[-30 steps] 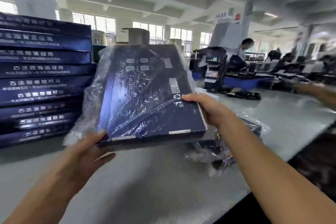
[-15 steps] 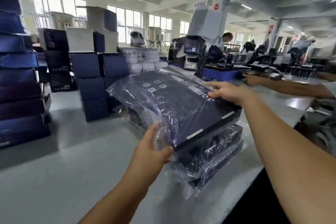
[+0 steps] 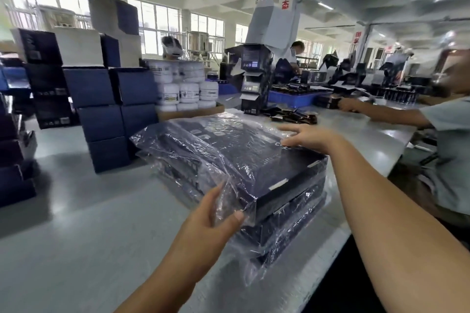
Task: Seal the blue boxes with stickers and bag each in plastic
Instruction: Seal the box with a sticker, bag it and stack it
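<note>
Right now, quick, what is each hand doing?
Left hand: open, fingers touching the plastic bag at the near corner.
Right hand: open, flat on the bagged blue box.

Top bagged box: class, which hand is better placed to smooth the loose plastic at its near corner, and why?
Left. The left hand touches the loose plastic at that corner of the top bagged box; the right hand rests flat on its far side.

The top box is dark navy, with small white stickers along its edge, under a clear, glossy plastic bag. The tabletop is pale grey, the jars white and the crate bright blue.
</note>
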